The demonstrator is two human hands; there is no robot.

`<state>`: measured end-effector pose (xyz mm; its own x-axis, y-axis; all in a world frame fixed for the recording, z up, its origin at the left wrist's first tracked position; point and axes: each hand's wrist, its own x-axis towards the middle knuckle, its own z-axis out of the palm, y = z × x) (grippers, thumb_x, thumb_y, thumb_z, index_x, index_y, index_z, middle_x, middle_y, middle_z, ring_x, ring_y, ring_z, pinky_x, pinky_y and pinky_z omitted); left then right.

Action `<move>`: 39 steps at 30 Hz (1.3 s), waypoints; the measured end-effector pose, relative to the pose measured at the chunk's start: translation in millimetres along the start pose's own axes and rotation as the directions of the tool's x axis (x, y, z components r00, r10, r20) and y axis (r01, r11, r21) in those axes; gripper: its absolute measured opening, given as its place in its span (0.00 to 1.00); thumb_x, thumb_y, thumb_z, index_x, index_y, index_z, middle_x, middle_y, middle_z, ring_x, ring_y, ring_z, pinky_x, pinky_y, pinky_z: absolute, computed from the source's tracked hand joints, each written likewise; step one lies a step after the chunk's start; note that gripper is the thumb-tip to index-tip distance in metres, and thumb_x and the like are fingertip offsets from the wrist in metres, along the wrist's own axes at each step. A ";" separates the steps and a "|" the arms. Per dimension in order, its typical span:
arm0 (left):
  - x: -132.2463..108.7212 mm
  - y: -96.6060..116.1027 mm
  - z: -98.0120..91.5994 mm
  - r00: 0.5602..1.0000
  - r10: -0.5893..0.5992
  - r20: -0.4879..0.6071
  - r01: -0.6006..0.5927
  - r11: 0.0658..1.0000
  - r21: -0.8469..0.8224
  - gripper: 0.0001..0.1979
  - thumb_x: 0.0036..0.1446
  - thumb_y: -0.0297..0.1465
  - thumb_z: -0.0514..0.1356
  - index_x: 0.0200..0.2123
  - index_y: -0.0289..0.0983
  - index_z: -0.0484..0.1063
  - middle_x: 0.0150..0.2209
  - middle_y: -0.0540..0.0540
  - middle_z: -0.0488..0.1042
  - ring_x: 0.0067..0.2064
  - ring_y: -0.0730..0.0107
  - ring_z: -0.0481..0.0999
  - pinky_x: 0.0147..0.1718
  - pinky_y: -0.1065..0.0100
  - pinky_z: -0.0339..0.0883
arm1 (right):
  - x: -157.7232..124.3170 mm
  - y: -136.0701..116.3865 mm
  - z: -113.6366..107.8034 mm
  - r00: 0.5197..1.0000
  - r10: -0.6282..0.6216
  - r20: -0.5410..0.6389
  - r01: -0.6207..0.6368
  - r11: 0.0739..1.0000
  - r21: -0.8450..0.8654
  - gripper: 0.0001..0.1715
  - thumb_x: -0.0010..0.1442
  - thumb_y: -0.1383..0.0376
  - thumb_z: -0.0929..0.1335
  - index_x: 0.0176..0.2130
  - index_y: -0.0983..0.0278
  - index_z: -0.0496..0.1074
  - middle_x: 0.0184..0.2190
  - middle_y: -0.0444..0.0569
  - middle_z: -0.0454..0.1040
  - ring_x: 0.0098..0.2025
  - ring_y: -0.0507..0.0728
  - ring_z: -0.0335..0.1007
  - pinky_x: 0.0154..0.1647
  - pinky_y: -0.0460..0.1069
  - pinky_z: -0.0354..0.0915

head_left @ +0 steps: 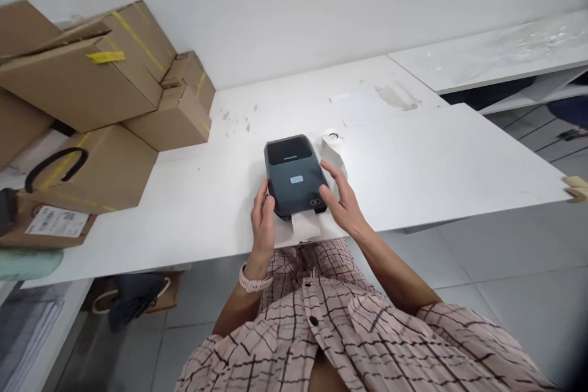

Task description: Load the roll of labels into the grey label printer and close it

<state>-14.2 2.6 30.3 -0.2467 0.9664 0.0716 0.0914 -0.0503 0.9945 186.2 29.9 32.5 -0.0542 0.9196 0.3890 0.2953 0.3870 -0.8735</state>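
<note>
The label printer (294, 171) stood at the frame's centre, on the bench (413, 159). Left hand (263, 223) and right hand (342, 202) — fingers parted, not clenched — flanked its sides. Even, light pressure seemed best, with the paper strip (305, 225) kept free.

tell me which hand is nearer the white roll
Right. The right hand is beside the printer, on its right, nearer the body than the white roll; the left hand is across the printer, at its left side.
</note>
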 end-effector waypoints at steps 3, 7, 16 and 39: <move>15.4 15.8 0.0 0.997 0.077 0.015 -0.076 0.996 -0.047 0.33 0.68 0.52 0.54 0.70 0.44 0.64 0.75 0.45 0.61 0.76 0.54 0.58 0.72 0.59 0.58 | 13.2 2.0 -13.4 0.993 0.094 0.065 -0.105 0.977 0.186 0.35 0.72 0.40 0.59 0.70 0.48 0.61 0.74 0.47 0.60 0.75 0.64 0.56 0.75 0.65 0.57; 56.8 36.1 -1.8 0.981 0.193 -0.010 -0.192 0.971 -0.139 0.34 0.68 0.52 0.54 0.71 0.44 0.62 0.72 0.44 0.66 0.75 0.54 0.60 0.73 0.56 0.55 | 59.2 -3.2 -20.9 0.992 0.006 0.127 -0.039 0.964 0.263 0.44 0.70 0.34 0.55 0.75 0.49 0.51 0.76 0.47 0.58 0.78 0.63 0.50 0.78 0.65 0.52; 110.2 -20.6 16.6 0.997 -0.030 0.075 0.025 0.997 0.068 0.46 0.54 0.32 0.67 0.74 0.45 0.54 0.77 0.41 0.53 0.78 0.47 0.49 0.74 0.49 0.49 | 179.0 -4.1 17.8 0.995 -0.094 -0.033 0.096 0.994 0.054 0.50 0.68 0.30 0.49 0.77 0.47 0.34 0.79 0.49 0.45 0.81 0.65 0.37 0.78 0.70 0.44; 99.8 -46.3 21.6 0.999 -0.030 0.038 0.025 0.992 0.127 0.42 0.50 0.26 0.66 0.69 0.42 0.63 0.68 0.39 0.69 0.71 0.45 0.66 0.70 0.47 0.59 | 127.7 -5.7 16.2 0.832 -0.217 0.510 0.475 0.754 -0.454 0.22 0.71 0.65 0.60 0.53 0.63 0.79 0.51 0.59 0.83 0.55 0.68 0.79 0.58 0.64 0.71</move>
<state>-22.2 106.8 -10.3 -0.2126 0.9764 0.0386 0.2066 0.0063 0.9784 162.2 146.3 82.4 -0.5958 0.7159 0.3640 0.6301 0.6977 -0.3408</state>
